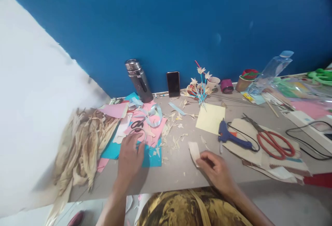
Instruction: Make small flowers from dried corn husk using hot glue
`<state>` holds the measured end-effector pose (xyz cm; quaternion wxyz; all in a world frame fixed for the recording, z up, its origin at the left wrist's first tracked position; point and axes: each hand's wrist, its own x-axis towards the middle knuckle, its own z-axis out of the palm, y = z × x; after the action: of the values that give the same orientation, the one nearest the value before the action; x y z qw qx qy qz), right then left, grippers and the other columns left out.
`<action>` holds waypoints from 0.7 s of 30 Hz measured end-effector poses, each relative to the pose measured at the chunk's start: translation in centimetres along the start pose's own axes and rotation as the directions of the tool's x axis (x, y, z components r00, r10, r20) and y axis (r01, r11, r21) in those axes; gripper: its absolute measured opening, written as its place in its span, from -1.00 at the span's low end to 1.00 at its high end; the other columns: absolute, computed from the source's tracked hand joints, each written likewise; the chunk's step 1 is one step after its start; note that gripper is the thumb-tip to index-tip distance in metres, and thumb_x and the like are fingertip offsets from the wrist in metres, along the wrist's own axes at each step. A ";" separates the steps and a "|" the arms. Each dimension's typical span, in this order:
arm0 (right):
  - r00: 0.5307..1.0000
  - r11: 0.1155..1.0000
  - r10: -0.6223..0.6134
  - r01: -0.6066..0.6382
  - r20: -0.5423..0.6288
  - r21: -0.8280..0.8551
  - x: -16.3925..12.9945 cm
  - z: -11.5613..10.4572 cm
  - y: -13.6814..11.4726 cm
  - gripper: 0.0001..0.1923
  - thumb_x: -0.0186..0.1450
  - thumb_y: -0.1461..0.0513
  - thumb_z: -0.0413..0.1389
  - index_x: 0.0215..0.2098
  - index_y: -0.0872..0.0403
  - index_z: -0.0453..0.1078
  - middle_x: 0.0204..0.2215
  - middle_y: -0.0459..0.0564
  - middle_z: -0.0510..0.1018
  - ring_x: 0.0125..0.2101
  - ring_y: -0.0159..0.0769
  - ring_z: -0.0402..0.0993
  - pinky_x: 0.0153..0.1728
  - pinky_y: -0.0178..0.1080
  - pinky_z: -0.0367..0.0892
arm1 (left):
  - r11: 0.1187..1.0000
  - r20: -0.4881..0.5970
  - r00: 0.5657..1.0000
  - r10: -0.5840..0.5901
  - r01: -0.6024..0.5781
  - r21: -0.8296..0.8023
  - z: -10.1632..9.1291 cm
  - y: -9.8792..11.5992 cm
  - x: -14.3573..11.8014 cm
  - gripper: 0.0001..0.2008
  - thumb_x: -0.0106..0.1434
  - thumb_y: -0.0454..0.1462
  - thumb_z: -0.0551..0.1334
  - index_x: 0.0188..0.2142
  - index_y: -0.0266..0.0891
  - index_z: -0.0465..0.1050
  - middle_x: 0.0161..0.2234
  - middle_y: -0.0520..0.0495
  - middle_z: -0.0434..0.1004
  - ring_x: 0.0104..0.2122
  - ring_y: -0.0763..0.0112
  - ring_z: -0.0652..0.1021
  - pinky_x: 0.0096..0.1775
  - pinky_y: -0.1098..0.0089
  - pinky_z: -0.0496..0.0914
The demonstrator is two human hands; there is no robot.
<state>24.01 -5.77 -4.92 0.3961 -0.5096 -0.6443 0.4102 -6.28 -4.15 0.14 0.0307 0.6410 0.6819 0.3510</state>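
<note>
Everywhere paper scraps (174, 137) across grey table (178, 170), blue wall (166, 22) behind.

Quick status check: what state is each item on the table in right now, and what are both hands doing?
left hand: flat on the paper pile, at the black scissors
right hand: pinching a husk strip
husk strip: held, lifted at the table edge
black scissors: lying closed on pink paper
red scissors: lying slightly open
glue gun: lying on its side, cord attached
phone: propped upright, screen dark
flask: upright, capped
</note>
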 end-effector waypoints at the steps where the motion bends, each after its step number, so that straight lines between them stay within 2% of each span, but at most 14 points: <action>1: 0.999 0.997 0.034 -0.034 -0.003 0.070 0.4 -0.2 -0.6 -0.72 0.35 0.09 0.13 -0.45 0.08 0.38 -0.53 -0.11 0.41 -0.48 -0.36 0.31 -0.44 -0.34 0.23 | 0.992 0.028 0.999 -0.031 0.035 -0.125 0.2 1.4 0.0 -0.77 0.32 -0.12 0.16 -0.21 -0.19 0.52 -0.10 -0.22 0.57 -0.01 0.04 0.51 -0.02 0.11 0.39; 2: 0.998 0.987 0.055 -0.054 0.000 0.150 0.8 -0.4 -1.1 -0.72 0.34 0.09 0.15 -0.45 0.08 0.38 -0.53 -0.12 0.40 -0.48 -0.37 0.31 -0.44 -0.35 0.23 | 0.961 0.119 0.991 -0.068 0.097 -0.257 0.5 3.1 0.1 -0.77 0.33 -0.12 0.17 -0.26 -0.19 0.52 -0.18 -0.17 0.59 -0.12 0.12 0.54 -0.08 0.17 0.41; 3: 0.998 0.971 0.066 -0.067 0.015 0.228 1.2 -0.6 -1.7 -0.72 0.32 0.08 0.17 -0.45 0.08 0.39 -0.54 -0.14 0.39 -0.51 -0.39 0.28 -0.47 -0.35 0.21 | 0.909 0.251 0.963 -0.095 0.187 -0.372 0.9 4.8 0.1 -0.76 0.32 -0.11 0.18 -0.30 -0.19 0.52 -0.28 -0.13 0.59 -0.24 0.20 0.55 -0.16 0.23 0.42; 5: 0.996 0.939 0.068 -0.086 0.064 0.332 2.0 -0.8 -2.6 -0.74 0.31 0.08 0.20 -0.42 0.09 0.44 -0.55 -0.15 0.41 -0.53 -0.41 0.26 -0.50 -0.36 0.18 | 0.748 0.520 0.851 -0.076 0.393 -0.535 1.9 7.9 0.1 -0.74 0.31 -0.08 0.20 -0.24 -0.21 0.53 -0.34 -0.09 0.58 -0.37 0.30 0.53 -0.29 0.32 0.40; 7: 0.995 0.918 0.053 -0.082 0.086 0.388 2.4 -0.9 -3.2 -0.75 0.32 0.08 0.22 -0.39 0.10 0.48 -0.54 -0.14 0.45 -0.53 -0.43 0.28 -0.50 -0.37 0.18 | 0.545 0.640 0.766 0.052 0.516 -0.661 3.2 10.0 0.1 -0.69 0.30 -0.04 0.21 -0.25 -0.24 0.52 -0.35 -0.09 0.57 -0.37 0.33 0.53 -0.28 0.34 0.40; 8: 0.995 0.911 0.045 -0.078 0.091 0.404 2.5 -0.9 -3.4 -0.76 0.32 0.09 0.22 -0.38 0.10 0.49 -0.53 -0.13 0.47 -0.52 -0.42 0.30 -0.48 -0.37 0.19 | 0.457 0.658 0.748 0.089 0.556 -0.695 3.8 10.7 0.1 -0.69 0.28 -0.03 0.24 -0.28 -0.25 0.52 -0.39 -0.07 0.55 -0.40 0.36 0.51 -0.29 0.36 0.38; 10: 0.994 0.901 0.035 -0.075 0.102 0.427 2.5 -0.9 -3.6 -0.77 0.32 0.10 0.23 -0.38 0.10 0.50 -0.49 -0.11 0.53 -0.49 -0.41 0.36 -0.44 -0.37 0.24 | 0.345 0.674 0.731 0.103 0.610 -0.714 4.9 11.2 0.0 -0.72 0.21 -0.07 0.34 -0.35 -0.28 0.51 -0.46 -0.04 0.51 -0.45 0.41 0.47 -0.32 0.39 0.35; 13: 0.994 0.886 0.030 -0.075 0.104 0.458 2.6 -1.0 -3.8 -0.76 0.31 0.08 0.25 -0.34 0.10 0.50 -0.43 -0.06 0.59 -0.43 -0.35 0.45 -0.36 -0.33 0.32 | 0.286 0.702 0.710 0.061 0.661 -0.693 5.7 11.1 -0.2 -0.76 0.12 -0.16 0.42 -0.42 -0.31 0.52 -0.52 -0.03 0.50 -0.50 0.45 0.44 -0.37 0.42 0.31; 16: 0.994 0.856 0.044 -0.087 0.096 0.510 3.1 -1.1 -4.0 -0.70 0.27 0.03 0.29 -0.33 0.11 0.48 -0.46 -0.05 0.58 -0.46 -0.34 0.46 -0.40 -0.31 0.34 | 0.242 0.737 0.673 0.069 0.705 -0.667 5.9 11.2 -0.5 -0.77 0.08 -0.19 0.45 -0.42 -0.34 0.55 -0.52 -0.05 0.53 -0.49 0.43 0.46 -0.35 0.41 0.33; 21: 0.986 0.762 0.087 -0.156 0.140 0.629 3.6 -0.6 -4.4 -0.64 0.20 0.00 0.35 -0.43 0.13 0.46 -0.57 -0.11 0.52 -0.57 -0.41 0.38 -0.49 -0.33 0.32 | 0.036 0.782 0.605 0.148 0.787 -0.616 5.8 11.4 -0.7 -0.72 0.06 -0.19 0.49 -0.33 -0.37 0.59 -0.47 -0.09 0.58 -0.47 0.39 0.52 -0.29 0.33 0.42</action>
<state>22.56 -2.79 -0.29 0.4845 -0.3643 -0.4518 0.6545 6.42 -3.04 1.42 0.7698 0.3308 0.3512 0.4178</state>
